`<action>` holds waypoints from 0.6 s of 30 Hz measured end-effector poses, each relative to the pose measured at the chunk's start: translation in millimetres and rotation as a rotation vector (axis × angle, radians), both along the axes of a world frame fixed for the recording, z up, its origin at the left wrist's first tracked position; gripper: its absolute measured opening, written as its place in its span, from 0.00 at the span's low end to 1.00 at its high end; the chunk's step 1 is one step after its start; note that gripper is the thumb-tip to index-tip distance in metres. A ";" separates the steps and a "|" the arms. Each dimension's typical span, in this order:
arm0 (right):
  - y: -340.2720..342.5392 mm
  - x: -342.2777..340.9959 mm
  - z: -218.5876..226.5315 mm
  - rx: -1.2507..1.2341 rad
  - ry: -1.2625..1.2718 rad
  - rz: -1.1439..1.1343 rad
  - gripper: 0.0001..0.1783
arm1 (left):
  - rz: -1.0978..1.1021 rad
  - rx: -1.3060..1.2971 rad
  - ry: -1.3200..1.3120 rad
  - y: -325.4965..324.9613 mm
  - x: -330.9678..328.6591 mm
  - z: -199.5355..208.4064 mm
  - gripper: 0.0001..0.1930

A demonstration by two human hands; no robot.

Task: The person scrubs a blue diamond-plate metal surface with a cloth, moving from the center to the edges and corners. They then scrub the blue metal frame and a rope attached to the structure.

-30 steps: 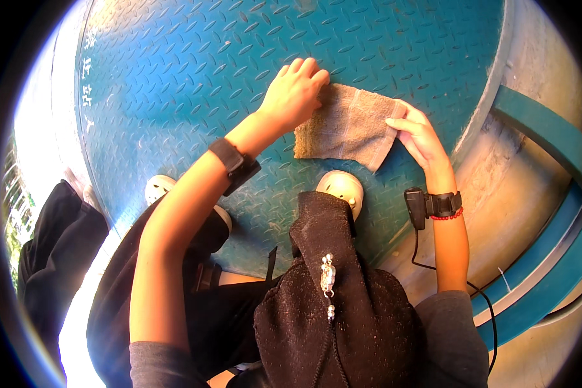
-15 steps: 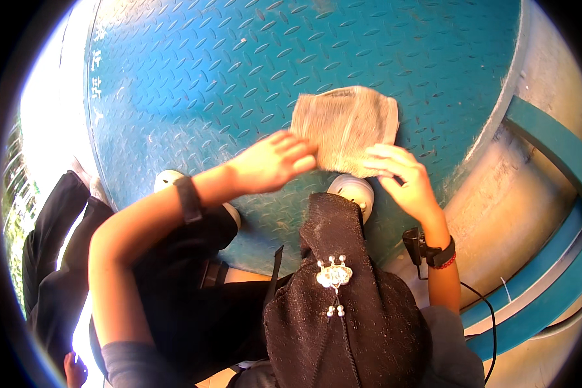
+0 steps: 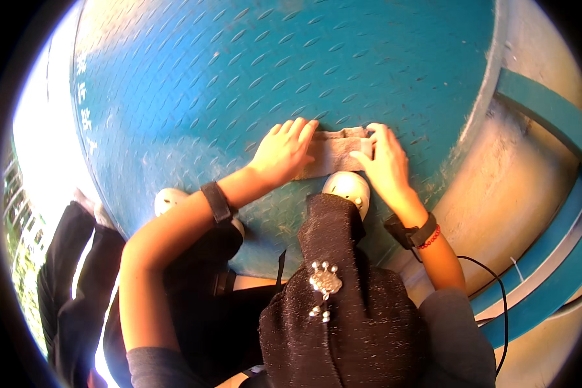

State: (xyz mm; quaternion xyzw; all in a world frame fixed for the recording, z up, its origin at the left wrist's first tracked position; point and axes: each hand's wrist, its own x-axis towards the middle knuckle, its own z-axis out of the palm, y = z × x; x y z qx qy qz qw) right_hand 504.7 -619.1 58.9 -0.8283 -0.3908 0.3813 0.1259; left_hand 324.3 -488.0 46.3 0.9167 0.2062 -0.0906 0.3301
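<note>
Folded tan rectangular cloth (image 3: 335,155) on blue treaded metal flooring (image 3: 271,71), left hand (image 3: 284,151) flattish at its left, right hand (image 3: 388,168) half-curled at its right, can't tell if either's gripping.

You have a blue, raised-pattern metal floor (image 3: 239,97) below you; directly on it lies a beige cloth (image 3: 333,154) folded into a narrow strip, and your pale, round-toed shoes (image 3: 347,185) stand nearer you.

- Cloth (image 3: 336,152) lies on tread plate (image 3: 343,71), left hand (image 3: 284,152) at its left end, right hand (image 3: 388,168) at its right end.
- One shoe (image 3: 348,189) stands on cloth's near side.
- Rail (image 3: 549,115) runs right of plate.
</note>
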 end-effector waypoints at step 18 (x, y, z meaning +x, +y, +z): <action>47.9 9.1 155.8 0.150 0.396 -0.330 0.17 | 0.087 -0.384 0.201 21.0 89.3 119.7 0.16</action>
